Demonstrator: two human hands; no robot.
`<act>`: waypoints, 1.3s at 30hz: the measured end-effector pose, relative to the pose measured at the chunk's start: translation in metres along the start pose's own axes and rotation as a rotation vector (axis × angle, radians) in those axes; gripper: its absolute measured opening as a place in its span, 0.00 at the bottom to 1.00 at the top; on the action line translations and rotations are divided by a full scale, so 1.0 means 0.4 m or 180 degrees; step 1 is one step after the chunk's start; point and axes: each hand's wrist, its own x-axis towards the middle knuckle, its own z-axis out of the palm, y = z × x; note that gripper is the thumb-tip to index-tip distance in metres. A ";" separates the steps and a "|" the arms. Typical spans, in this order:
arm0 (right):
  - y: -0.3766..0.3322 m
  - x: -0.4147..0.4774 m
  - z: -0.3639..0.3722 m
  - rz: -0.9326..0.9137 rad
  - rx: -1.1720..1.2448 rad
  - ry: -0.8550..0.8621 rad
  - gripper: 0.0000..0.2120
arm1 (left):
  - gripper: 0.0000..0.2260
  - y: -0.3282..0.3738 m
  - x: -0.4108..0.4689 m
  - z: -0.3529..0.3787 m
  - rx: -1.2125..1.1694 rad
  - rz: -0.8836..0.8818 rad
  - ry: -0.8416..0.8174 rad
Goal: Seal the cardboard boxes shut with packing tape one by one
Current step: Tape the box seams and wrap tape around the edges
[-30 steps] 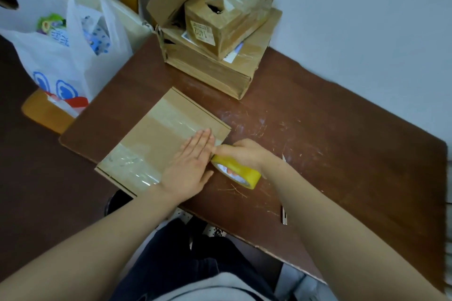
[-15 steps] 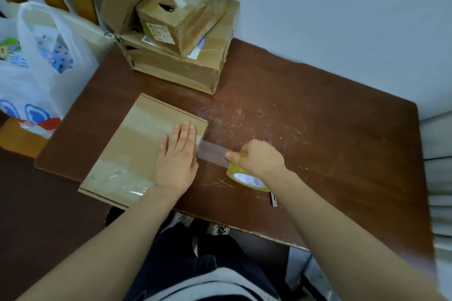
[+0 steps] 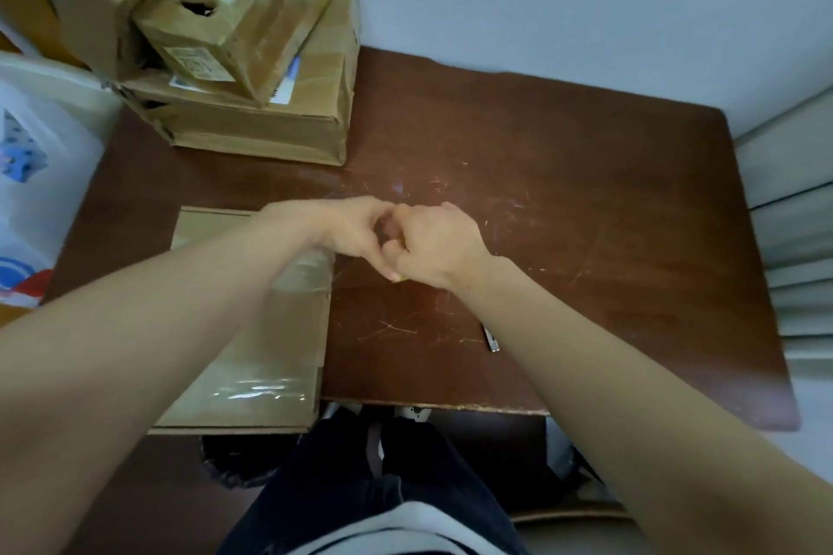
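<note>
A flat cardboard box (image 3: pixel 252 351) lies at the table's front left, with shiny clear tape across its top; my left forearm covers part of it. My two hands meet just right of the box's far corner, above the brown table (image 3: pixel 586 216). My right hand (image 3: pixel 437 243) grips the yellow tape roll (image 3: pixel 396 279), of which only a yellow sliver shows under the fingers. My left hand (image 3: pixel 356 230) has its fingers curled against the right hand and pinches the tape strip between them. The strip itself is hidden by the fingers.
Several more cardboard boxes (image 3: pixel 252 131) are stacked at the table's back left, the top one (image 3: pixel 239 14) with a torn hole. A white plastic bag (image 3: pixel 40 158) hangs at the left. A small metal blade (image 3: pixel 491 338) lies beside my right forearm.
My left hand lifted off the box and moved right to meet the right hand. The right hand rose with the roll. The camera has tilted further down.
</note>
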 end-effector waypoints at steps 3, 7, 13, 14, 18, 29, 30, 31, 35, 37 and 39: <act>0.028 -0.013 0.004 -0.0294 0.0090 0.0296 0.10 | 0.20 -0.007 0.021 -0.027 -0.0219 -0.0219 -0.0442; 0.060 -0.036 0.002 -0.0311 0.0451 0.0783 0.09 | 0.13 -0.027 0.040 -0.012 -0.0686 -0.0044 -0.0164; 0.155 -0.167 0.080 0.2515 0.1798 0.1352 0.10 | 0.13 -0.049 0.058 0.000 -0.1198 -0.0015 0.0263; 0.159 -0.192 0.110 0.2843 0.1756 0.0842 0.16 | 0.13 -0.049 0.059 0.000 -0.1327 -0.0048 0.0237; 0.124 -0.228 0.195 0.2987 0.1393 0.0079 0.27 | 0.15 -0.043 0.065 -0.008 -0.1367 -0.0139 0.0036; 0.094 -0.294 0.186 0.2727 0.2286 -0.0120 0.08 | 0.15 -0.005 0.079 -0.044 -0.1471 0.0145 0.0141; 0.081 -0.308 0.180 0.2710 0.2464 -0.0090 0.06 | 0.14 -0.007 0.080 -0.044 -0.1516 0.0163 0.0177; 0.063 -0.320 0.172 0.2632 0.2611 -0.0068 0.03 | 0.13 -0.009 0.083 -0.043 -0.1559 0.0173 0.0224; -0.021 -0.314 0.125 0.1974 0.2571 -0.0171 0.12 | 0.15 -0.014 0.095 -0.040 -0.1564 0.0119 0.0362; -0.054 -0.284 0.111 0.1727 0.2122 -0.0255 0.11 | 0.16 -0.016 0.102 -0.036 -0.1520 0.0067 0.0451; -0.081 -0.247 0.106 0.1646 0.1649 -0.0269 0.10 | 0.18 -0.015 0.103 -0.029 -0.1519 0.0006 0.0533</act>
